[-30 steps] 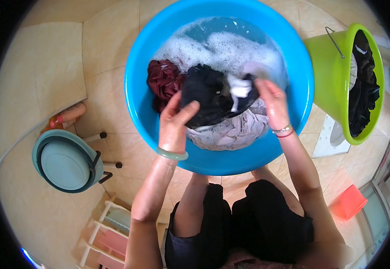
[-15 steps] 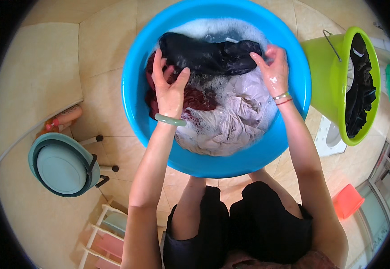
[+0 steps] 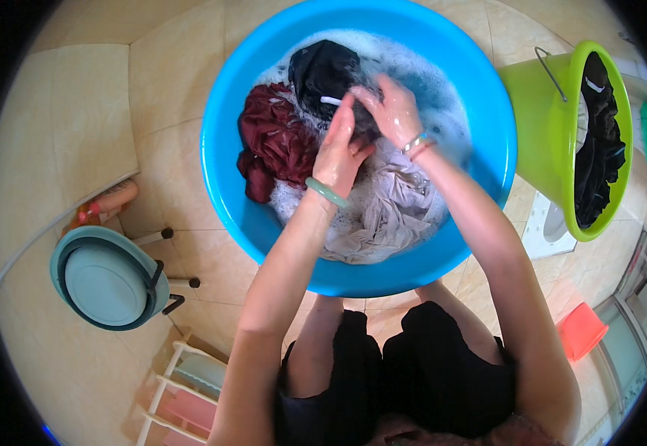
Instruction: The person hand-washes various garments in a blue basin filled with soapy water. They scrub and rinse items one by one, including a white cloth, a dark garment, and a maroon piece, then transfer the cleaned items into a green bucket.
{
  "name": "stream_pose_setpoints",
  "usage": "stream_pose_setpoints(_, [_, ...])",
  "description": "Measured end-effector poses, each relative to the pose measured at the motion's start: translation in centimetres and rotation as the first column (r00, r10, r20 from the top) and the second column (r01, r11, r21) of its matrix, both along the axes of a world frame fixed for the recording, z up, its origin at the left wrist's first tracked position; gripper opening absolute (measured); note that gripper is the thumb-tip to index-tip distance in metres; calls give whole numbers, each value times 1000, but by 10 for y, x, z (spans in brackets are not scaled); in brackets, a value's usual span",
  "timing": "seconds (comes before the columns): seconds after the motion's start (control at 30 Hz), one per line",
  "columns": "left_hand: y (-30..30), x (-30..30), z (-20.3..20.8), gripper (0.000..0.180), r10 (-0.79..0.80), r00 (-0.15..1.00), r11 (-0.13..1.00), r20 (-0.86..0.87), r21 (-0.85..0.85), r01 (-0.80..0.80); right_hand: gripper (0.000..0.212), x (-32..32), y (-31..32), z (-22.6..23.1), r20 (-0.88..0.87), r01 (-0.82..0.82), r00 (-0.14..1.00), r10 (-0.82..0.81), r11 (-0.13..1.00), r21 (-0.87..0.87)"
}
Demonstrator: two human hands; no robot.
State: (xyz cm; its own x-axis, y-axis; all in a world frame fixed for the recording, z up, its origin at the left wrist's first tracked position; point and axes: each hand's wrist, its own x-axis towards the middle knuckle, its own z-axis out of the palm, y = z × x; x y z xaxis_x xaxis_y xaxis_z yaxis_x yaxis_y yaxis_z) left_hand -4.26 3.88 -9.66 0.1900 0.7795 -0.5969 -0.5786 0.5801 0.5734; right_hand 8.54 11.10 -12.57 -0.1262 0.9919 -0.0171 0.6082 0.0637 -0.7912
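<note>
A large blue basin (image 3: 491, 149) holds wet clothes in sudsy water. A bunched black garment (image 3: 323, 68) lies toward the far left of the basin, with a small white strip at its near edge; dark fabric runs under my hands. My left hand (image 3: 340, 152), with a green bangle at the wrist, is at the garment's near side, fingers extended. Beyond it on the right, my right hand (image 3: 396, 113) is over the dark fabric with fingers apart. A dark red garment (image 3: 275, 134) sits left of my hands, and a pale garment (image 3: 394, 212) lies nearer me.
Right of the basin a lime green bucket (image 3: 535, 126) is tipped toward the right, with dark clothes (image 3: 599, 149) inside. At left is a grey-green folding basin (image 3: 108, 279) on a dark-footed stand. A white rack (image 3: 161, 390) and a coral-red container (image 3: 582, 331) are lower down.
The black garment, spread between my hands before, is now bunched farther left. My left hand moved right and my right hand moved left, bringing them together. More of the red garment shows.
</note>
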Motion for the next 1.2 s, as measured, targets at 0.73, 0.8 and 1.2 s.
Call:
stream_pose_setpoints(0.73, [-11, 9, 32, 47, 530, 816, 831, 230, -332, -446, 12, -44, -22, 64, -105, -120, 979, 173, 913, 389])
stream_pose_setpoints(0.8, [-12, 12, 14, 45, 512, 834, 840, 207, -324, -435, 13, -33, -5, 32, -74, -59, 993, 87, 948, 314])
stream_pose_setpoints(1.2, [-2, -26, -9, 66, 220, 970, 971, 98, -120, -208, 69, 44, -33, -47, 269, -219, 917, 293, 936, -275])
